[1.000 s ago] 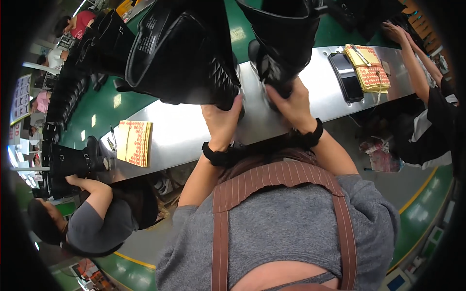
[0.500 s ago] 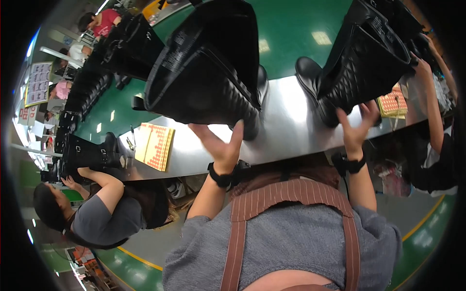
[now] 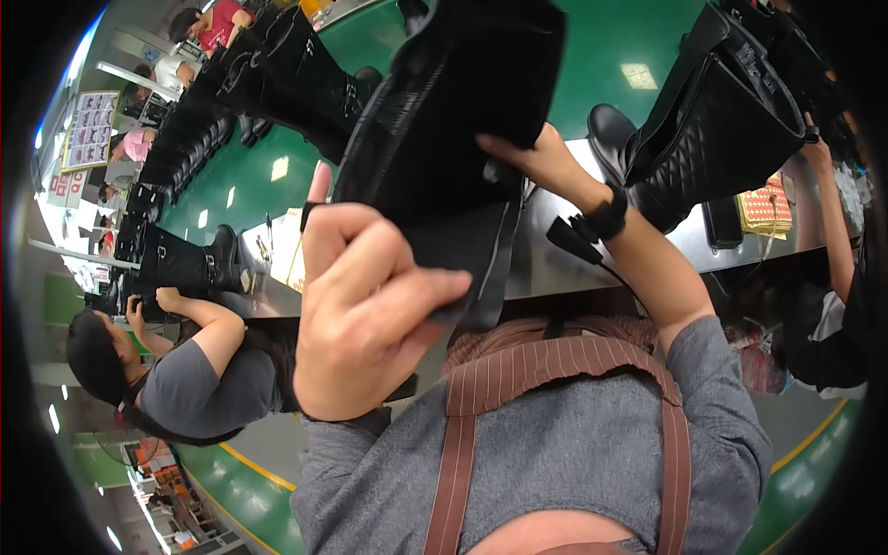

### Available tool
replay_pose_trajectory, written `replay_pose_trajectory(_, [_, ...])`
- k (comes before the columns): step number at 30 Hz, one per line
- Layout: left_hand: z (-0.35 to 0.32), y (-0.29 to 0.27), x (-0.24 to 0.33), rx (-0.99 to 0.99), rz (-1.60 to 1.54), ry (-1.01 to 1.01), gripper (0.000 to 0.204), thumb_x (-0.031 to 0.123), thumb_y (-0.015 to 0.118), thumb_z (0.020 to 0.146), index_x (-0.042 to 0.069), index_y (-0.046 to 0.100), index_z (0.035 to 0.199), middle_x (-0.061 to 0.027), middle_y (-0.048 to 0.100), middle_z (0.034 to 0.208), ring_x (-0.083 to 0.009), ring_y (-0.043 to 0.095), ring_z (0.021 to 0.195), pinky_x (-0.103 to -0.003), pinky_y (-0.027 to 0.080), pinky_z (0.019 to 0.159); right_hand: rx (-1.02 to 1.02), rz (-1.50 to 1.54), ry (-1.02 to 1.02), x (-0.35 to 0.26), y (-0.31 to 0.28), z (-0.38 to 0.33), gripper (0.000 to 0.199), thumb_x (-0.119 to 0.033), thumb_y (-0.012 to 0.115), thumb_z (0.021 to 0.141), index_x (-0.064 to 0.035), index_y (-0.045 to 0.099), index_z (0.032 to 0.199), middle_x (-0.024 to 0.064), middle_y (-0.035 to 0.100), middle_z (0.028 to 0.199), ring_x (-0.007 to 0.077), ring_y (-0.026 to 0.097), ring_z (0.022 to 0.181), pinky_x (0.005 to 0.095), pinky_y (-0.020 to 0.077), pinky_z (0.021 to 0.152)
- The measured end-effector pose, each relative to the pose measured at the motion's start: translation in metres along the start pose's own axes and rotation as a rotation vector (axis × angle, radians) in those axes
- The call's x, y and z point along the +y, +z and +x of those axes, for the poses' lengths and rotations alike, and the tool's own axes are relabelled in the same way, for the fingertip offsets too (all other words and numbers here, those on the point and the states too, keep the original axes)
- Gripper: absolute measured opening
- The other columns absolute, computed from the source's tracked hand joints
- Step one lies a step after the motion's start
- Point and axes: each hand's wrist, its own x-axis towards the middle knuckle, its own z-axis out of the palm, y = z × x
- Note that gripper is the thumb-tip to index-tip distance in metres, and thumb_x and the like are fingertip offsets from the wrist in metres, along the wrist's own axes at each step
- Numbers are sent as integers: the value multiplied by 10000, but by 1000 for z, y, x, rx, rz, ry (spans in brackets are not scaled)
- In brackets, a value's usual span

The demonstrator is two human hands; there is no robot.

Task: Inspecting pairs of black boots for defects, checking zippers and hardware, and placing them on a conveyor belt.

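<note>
A tall black boot is raised close in front of me, its shaft filling the upper middle of the view. My left hand pinches the boot's lower edge between thumb and curled fingers. My right hand, with a black band on its wrist, grips the shaft from the right side. Below the boot lies the shiny metal table.
A second tall quilted black boot stands on the table at the right, beside a stack of orange patterned sheets. A co-worker at the left handles another boot. More boots line the green belt behind. Another person's arm reaches in at the right.
The boot that stood on the table under my left hand has been lifted toward me. My right hand has left the quilted boot and now grips the lifted one.
</note>
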Motion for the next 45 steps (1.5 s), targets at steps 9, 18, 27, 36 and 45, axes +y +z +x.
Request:
replay_pose_trajectory(9, [-49, -27, -31, -77, -82, 165, 383, 207, 618, 422, 130, 764, 767, 31, 516, 685, -213, 470, 798, -298, 415, 742, 75, 84, -144, 6, 14, 12, 449, -404, 555, 949, 37, 624, 988, 138, 659, 771, 220, 606, 687, 346, 484, 652])
replay_pose_trajectory(18, [11, 36, -12, 658, 292, -114, 418, 90, 858, 665, 79, 677, 1042, -87, 490, 1050, -220, 485, 942, -330, 440, 816, 204, 133, -46, 13, 24, 13, 450, -421, 589, 921, 18, 650, 998, 153, 672, 774, 253, 601, 675, 367, 483, 683])
replay_pose_trajectory(27, [-30, 144, -67, 822, 246, -280, 1284, 121, 840, 656, 2, -172, 1437, -233, 51, 1464, -356, 168, 1347, -475, 373, 1033, -106, -53, 306, 33, 12, -61, 355, -257, 717, 840, -13, 633, 1084, 61, 670, 958, 130, 622, 819, 288, 522, 722])
replay_pose_trajectory(36, [-70, 222, -75, 489, -754, -774, 764, 93, 848, 672, -35, 371, 1254, -147, 567, 1147, -211, 579, 1020, -322, 474, 893, -332, 192, 535, 48, 31, -55, 227, -219, 585, 933, -18, 605, 830, 7, 580, 675, 65, 526, 567, 222, 419, 517])
replay_pose_trajectory(45, [-60, 214, -65, 477, -593, -784, 584, 78, 792, 702, -29, 463, 1172, -144, 671, 1003, -225, 658, 912, -322, 509, 824, -266, 584, 427, 23, 31, -50, 298, -231, 506, 973, -51, 575, 745, -10, 531, 655, 48, 450, 528, 193, 354, 479])
